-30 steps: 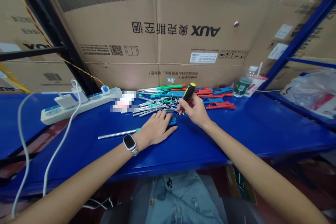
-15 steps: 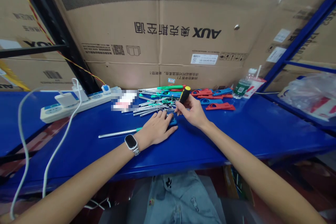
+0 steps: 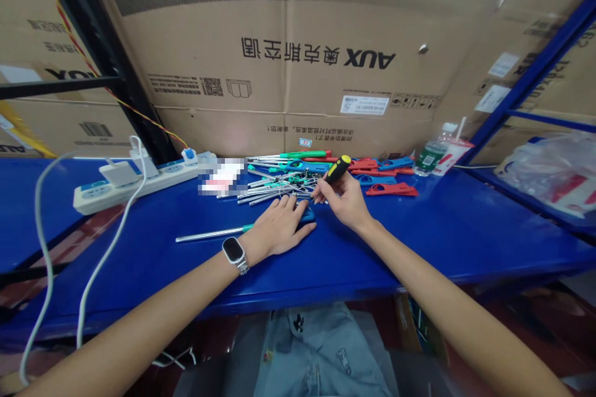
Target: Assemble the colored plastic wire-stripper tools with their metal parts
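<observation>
My left hand [image 3: 282, 226] lies palm down over a blue and green lighter-like piece with a long metal tube [image 3: 209, 235], pressing it on the blue table. Its blue end [image 3: 308, 216] shows between my thumb and fingers. My right hand [image 3: 343, 198] grips a screwdriver with a black and yellow handle [image 3: 338, 169], tilted, its tip low near my left fingertips. Just beyond my hands lies a pile of metal tubes [image 3: 261, 195] with green parts. Red pieces [image 3: 392, 189] and blue pieces [image 3: 393, 163] lie to the right of the screwdriver.
A white power strip [image 3: 139, 184] with plugs and cables sits at the left of the table [image 3: 354, 260]. At the back right stand a green-labelled bottle [image 3: 428, 157] and a cup [image 3: 451, 155]. A large cardboard sheet [image 3: 209, 31] rises behind, and plastic-wrapped goods [image 3: 554, 167] lie far right.
The screwdriver handle has tipped further to the right in my right hand. My left hand keeps its place on the piece. The view has shifted slightly.
</observation>
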Motion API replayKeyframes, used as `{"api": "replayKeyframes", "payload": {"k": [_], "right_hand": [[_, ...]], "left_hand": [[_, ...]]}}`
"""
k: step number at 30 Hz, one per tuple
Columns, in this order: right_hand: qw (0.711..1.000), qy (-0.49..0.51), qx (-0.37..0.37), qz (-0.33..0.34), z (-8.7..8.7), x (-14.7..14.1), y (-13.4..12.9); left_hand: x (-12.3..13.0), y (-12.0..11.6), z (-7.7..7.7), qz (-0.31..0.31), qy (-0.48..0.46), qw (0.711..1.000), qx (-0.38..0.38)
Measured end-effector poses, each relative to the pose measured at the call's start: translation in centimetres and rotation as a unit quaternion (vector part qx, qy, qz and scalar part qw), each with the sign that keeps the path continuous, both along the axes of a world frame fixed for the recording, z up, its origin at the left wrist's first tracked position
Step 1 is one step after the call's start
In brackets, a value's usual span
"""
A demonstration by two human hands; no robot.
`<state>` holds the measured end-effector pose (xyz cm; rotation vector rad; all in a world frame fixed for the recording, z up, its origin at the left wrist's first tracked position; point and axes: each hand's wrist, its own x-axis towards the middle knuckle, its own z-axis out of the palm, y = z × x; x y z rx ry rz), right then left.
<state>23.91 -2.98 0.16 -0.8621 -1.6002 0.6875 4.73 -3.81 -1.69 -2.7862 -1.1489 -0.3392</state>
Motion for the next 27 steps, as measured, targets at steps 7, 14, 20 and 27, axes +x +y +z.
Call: {"api": "replayKeyframes", "payload": {"k": [7,14,20,27], "right_hand": [[0.997,0.067,-0.043,0.017,-0.1,0.1,-0.2],[0.985,0.148,-0.085,0.009,0.2,0.4,0.1],[0.975,0.196,-0.108,0.001,0.3,0.4,0.4],[0.975,0.198,-0.099,0.022,0.3,-0.1,0.0]], "left_hand": [[0.0,0.0,0.0,-0.002,-0.003,1.000,0.006],[0.1,-0.4,0.4,0.016,-0.079,0.997,-0.009],[0.3,-0.1,1.2,0.013,-0.248,0.968,-0.013],[-0.1,1.2,1.1,0.022,-0.385,0.909,-0.158]]}}
